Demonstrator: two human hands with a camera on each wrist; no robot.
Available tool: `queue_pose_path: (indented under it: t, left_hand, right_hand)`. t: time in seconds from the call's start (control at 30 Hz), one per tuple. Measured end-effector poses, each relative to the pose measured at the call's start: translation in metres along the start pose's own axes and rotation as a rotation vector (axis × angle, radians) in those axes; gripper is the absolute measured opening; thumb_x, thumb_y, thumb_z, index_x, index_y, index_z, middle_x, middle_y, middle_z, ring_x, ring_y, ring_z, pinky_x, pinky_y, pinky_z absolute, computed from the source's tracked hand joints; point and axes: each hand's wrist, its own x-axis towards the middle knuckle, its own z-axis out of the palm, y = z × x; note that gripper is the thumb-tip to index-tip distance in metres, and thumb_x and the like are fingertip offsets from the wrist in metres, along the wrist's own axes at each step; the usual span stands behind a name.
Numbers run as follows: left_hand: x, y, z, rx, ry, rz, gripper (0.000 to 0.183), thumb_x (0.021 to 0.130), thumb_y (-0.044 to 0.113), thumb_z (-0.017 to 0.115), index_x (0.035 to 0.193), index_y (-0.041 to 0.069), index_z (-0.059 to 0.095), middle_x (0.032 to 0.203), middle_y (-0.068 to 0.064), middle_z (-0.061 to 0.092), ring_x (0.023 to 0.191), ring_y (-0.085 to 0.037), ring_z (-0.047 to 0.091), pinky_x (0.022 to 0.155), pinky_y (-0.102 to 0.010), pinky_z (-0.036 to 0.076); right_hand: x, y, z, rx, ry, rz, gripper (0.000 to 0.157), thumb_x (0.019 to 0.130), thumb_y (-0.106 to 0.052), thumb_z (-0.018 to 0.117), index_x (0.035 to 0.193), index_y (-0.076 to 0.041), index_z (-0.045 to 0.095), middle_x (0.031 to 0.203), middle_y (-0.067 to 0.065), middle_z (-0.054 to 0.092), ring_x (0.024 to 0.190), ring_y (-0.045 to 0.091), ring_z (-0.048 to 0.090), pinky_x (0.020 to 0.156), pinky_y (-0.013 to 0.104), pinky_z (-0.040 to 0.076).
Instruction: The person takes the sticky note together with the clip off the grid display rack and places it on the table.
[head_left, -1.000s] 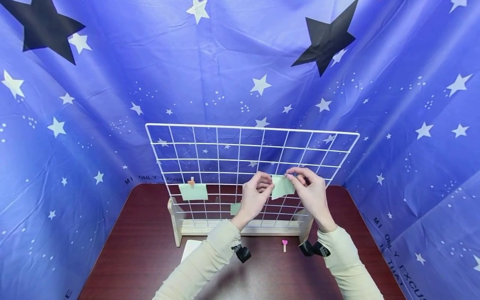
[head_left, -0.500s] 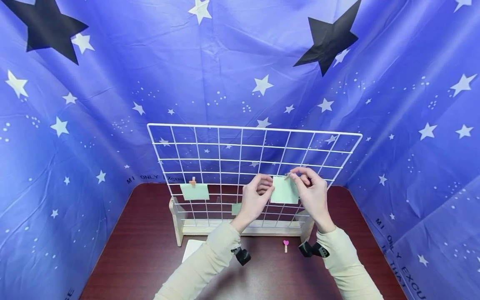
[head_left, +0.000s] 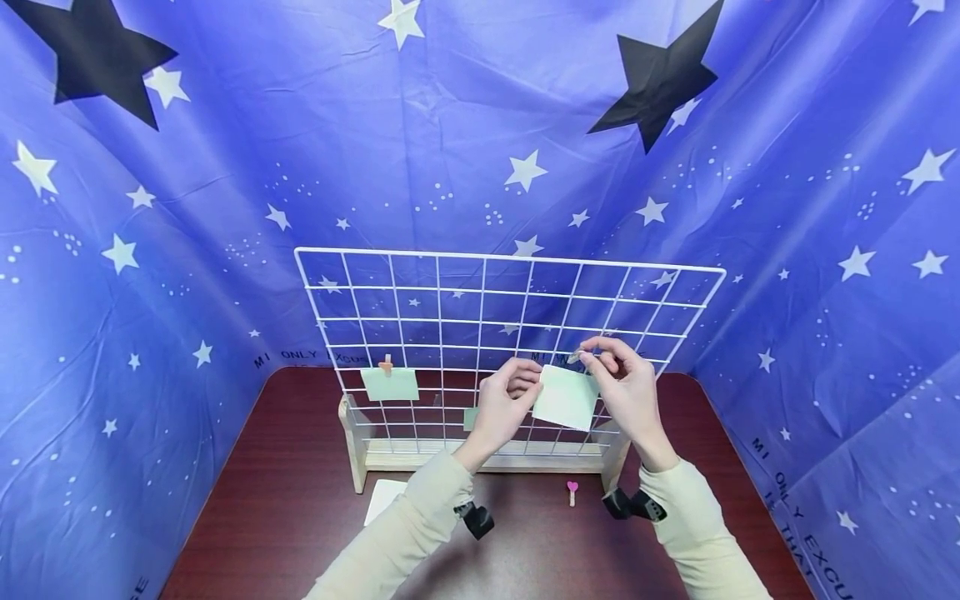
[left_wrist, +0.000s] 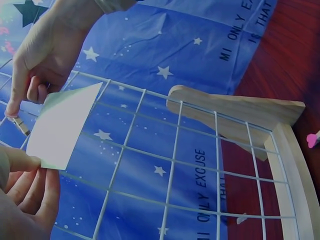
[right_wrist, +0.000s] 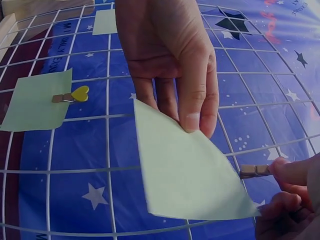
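Note:
My left hand (head_left: 510,400) pinches a pale green paper note (head_left: 564,397) by its left edge, thumb in front and fingers behind. The note is tilted and stands before the white wire grid (head_left: 457,321). Between thumb and finger, my right hand (head_left: 626,387) holds a small wooden clothespin (right_wrist: 254,171) just beyond the note's upper right edge. In the right wrist view the clothespin's tip looks apart from the paper. The note's lower corner there lies close to my right fingers; whether they touch is unclear.
Another green note (head_left: 390,383) hangs at the grid's left under a clothespin (head_left: 386,365). A lower note (right_wrist: 37,102) has a yellow-heart clothespin (right_wrist: 80,94). A pink-heart clothespin (head_left: 572,492) and a white pad (head_left: 384,500) lie on the dark red table (head_left: 247,467). Wooden feet (head_left: 352,446) support the grid.
The note has come down and tilted with my left hand. The clothespin, earlier at the note's top edge, now shows apart from it in my right hand.

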Motion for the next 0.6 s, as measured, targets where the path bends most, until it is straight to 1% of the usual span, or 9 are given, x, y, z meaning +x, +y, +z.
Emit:
queue_pose_path:
  t: [0.1,0.17,0.33,0.5,0.6]
  left_hand:
    - [-0.002,-0.002,-0.002,0.011,-0.032,-0.010,0.017,0.083,-0.016,0.063,0.099,-0.013,0.061,0.087,-0.025,0.067,0.077,-0.037,0.066,0.069,-0.032,0.057]
    - [-0.004,-0.002,-0.003,0.017,-0.050,-0.013,0.017,0.083,-0.016,0.063,0.100,-0.014,0.061,0.087,-0.025,0.067,0.077,-0.037,0.066,0.068,-0.032,0.057]
    - [-0.010,-0.004,-0.006,0.014,-0.070,-0.035,0.017,0.083,-0.017,0.062,0.100,-0.014,0.061,0.087,-0.026,0.066,0.076,-0.038,0.066,0.068,-0.033,0.058]
    - [-0.019,-0.008,-0.012,0.024,-0.102,-0.083,0.018,0.083,-0.016,0.062,0.101,-0.013,0.060,0.087,-0.025,0.066,0.077,-0.037,0.066,0.068,-0.031,0.057]
    - [-0.026,-0.012,-0.015,0.034,-0.120,-0.105,0.019,0.083,-0.016,0.062,0.102,-0.013,0.060,0.088,-0.025,0.067,0.078,-0.036,0.066,0.068,-0.030,0.057]
  right_hand:
    - [-0.003,-0.001,-0.001,-0.033,-0.032,0.006,0.012,0.083,0.016,0.064,0.095,0.012,0.064,0.065,0.009,0.033,0.055,0.006,0.030,0.042,0.024,0.021]
    - [-0.004,-0.001,-0.001,-0.049,-0.038,0.007,0.012,0.083,0.016,0.064,0.094,0.011,0.064,0.065,0.010,0.034,0.055,0.005,0.030,0.042,0.024,0.022]
    - [-0.009,0.000,-0.002,-0.084,-0.046,-0.007,0.013,0.082,0.017,0.064,0.093,0.010,0.064,0.064,0.013,0.032,0.053,0.005,0.027,0.040,0.025,0.021]
    - [-0.013,0.001,-0.003,-0.066,-0.074,0.014,0.013,0.082,0.018,0.064,0.093,0.011,0.064,0.064,0.018,0.032,0.053,0.005,0.025,0.041,0.026,0.020]
    - [-0.016,0.004,-0.004,-0.051,-0.084,0.033,0.013,0.082,0.017,0.064,0.093,0.011,0.064,0.064,0.020,0.032,0.054,0.004,0.027,0.042,0.025,0.021]
